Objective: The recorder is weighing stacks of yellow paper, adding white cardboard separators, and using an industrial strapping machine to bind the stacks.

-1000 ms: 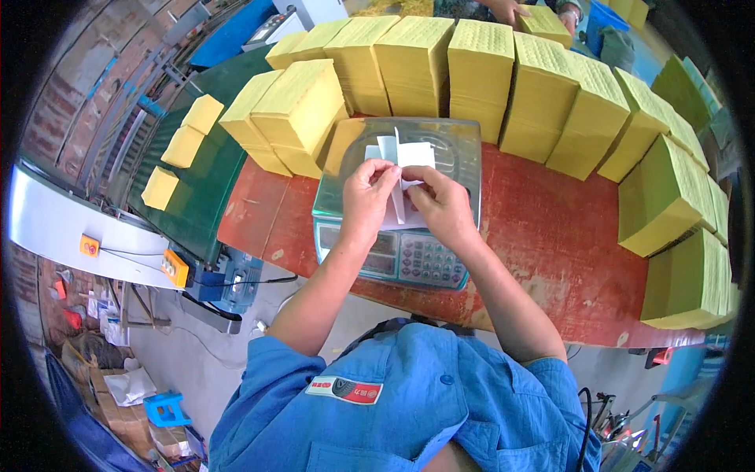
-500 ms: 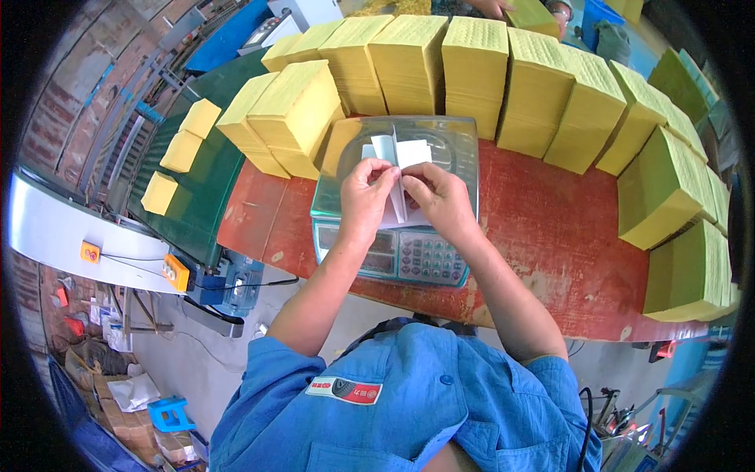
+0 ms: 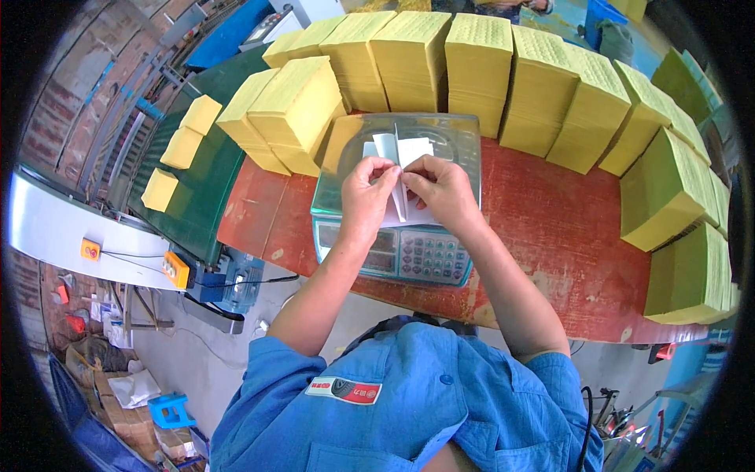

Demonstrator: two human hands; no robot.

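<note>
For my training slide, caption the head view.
Left hand and right hand pinch white paper over a scale on a red table, yellow stacks beyond.

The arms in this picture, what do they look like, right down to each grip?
Blue cloth sleeves end above the bare forearms. The left grip and the right grip are bare hands without gloves. No watch or bracelet shows.

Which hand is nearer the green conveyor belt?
The left hand: it is above the scale, to the right of the green conveyor belt. The right hand, also above the scale, is farther right.
</note>
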